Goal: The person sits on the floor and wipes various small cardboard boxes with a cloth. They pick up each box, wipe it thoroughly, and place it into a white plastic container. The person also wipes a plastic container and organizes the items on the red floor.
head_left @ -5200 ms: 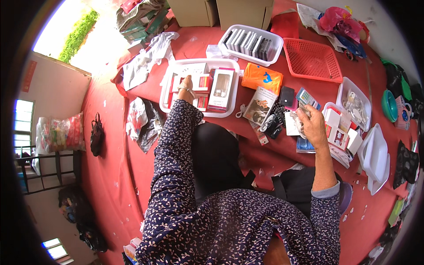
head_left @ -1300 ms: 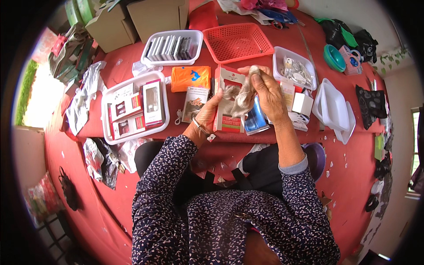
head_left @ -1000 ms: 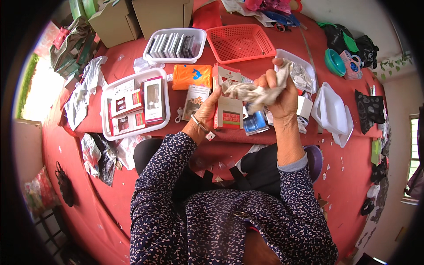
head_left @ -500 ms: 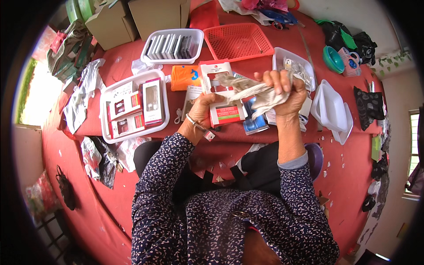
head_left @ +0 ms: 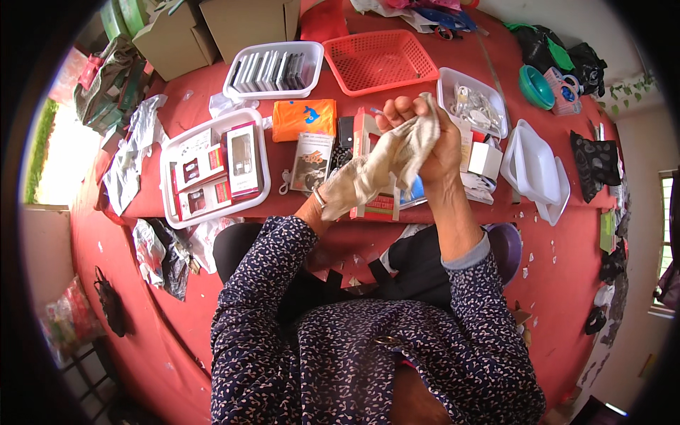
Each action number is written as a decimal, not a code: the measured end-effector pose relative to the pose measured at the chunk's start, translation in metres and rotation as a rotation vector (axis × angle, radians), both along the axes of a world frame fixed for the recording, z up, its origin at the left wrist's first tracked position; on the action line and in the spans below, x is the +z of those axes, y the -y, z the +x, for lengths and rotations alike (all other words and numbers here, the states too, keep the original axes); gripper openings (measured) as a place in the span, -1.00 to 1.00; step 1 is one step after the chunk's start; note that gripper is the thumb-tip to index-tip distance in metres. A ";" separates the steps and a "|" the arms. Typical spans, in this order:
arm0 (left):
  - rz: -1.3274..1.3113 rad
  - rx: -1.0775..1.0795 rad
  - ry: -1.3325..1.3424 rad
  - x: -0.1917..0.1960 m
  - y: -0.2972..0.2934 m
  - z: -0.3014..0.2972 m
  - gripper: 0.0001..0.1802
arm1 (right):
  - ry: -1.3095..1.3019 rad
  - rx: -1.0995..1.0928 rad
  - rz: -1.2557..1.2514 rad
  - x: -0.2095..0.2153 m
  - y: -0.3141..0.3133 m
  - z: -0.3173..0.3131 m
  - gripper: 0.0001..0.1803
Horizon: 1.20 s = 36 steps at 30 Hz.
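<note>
My right hand [head_left: 443, 145] is closed on a crumpled off-white cloth [head_left: 375, 166], its fingers curled toward me. The cloth slants down to the left and drapes over my left hand [head_left: 312, 211], of which only the wrist part with a bracelet shows; its fingers are hidden. Behind the cloth a red and white cable box [head_left: 363, 133] stands up in line with my left hand, partly covered and seemingly held by it. Just left of the box a booklet-like package with a dark picture [head_left: 312, 161] lies on the red cloth surface.
Boxed accessories fill a white tray [head_left: 263, 180] at left. Behind are a white basket [head_left: 319, 69] of thin flat items, an orange packet [head_left: 304, 120] and a red basket [head_left: 382, 85]. At right are a tray of cables [head_left: 501, 120], small white boxes [head_left: 484, 161] and nested white trays [head_left: 535, 163].
The cloth has swung down and left over my left hand. My right hand has turned, with its fingers toward me. The cable box has turned and shows less of its front.
</note>
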<state>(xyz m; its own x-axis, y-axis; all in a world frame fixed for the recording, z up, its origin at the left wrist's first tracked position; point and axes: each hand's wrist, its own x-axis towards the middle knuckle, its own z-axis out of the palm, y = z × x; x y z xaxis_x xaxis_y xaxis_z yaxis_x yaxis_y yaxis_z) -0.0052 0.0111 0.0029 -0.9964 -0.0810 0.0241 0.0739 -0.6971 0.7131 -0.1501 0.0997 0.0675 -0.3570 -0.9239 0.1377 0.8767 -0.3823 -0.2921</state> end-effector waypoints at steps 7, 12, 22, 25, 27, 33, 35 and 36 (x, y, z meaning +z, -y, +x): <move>0.465 -0.033 0.109 -0.021 0.020 0.003 -0.59 | -0.559 -0.255 0.586 0.003 -0.013 -0.024 -0.66; 0.512 -0.077 0.079 -0.008 0.018 -0.009 -0.58 | -1.161 -0.827 0.766 0.018 -0.025 -0.032 -0.51; 0.628 -0.044 0.052 -0.027 0.022 -0.004 -0.56 | -1.910 -0.140 0.696 0.024 -0.017 0.015 -0.65; 0.637 0.000 0.085 -0.031 0.019 -0.002 -0.55 | -1.254 -0.005 0.619 0.011 -0.024 -0.005 -0.76; 0.469 -0.010 0.271 -0.027 0.017 -0.004 -0.56 | -0.810 -0.139 0.601 0.005 -0.027 -0.020 -0.78; 0.380 -0.046 0.431 0.014 0.008 -0.007 -0.49 | -0.386 -0.219 0.711 -0.012 -0.028 -0.036 -0.77; 0.360 -0.030 0.352 0.014 0.007 -0.007 -0.44 | -0.318 -0.237 0.692 -0.005 -0.028 -0.036 -0.76; 0.349 -0.016 0.314 0.014 0.008 -0.006 -0.41 | -0.359 -0.226 0.653 0.001 -0.027 -0.033 -0.76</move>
<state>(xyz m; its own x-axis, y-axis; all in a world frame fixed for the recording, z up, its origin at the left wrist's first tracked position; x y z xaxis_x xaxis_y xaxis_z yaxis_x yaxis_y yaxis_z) -0.0109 0.0032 0.0170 -0.9524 -0.0151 -0.3045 -0.1206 -0.8987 0.4217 -0.1826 0.1269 0.0682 -0.5828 -0.7675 -0.2668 0.6071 -0.1930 -0.7709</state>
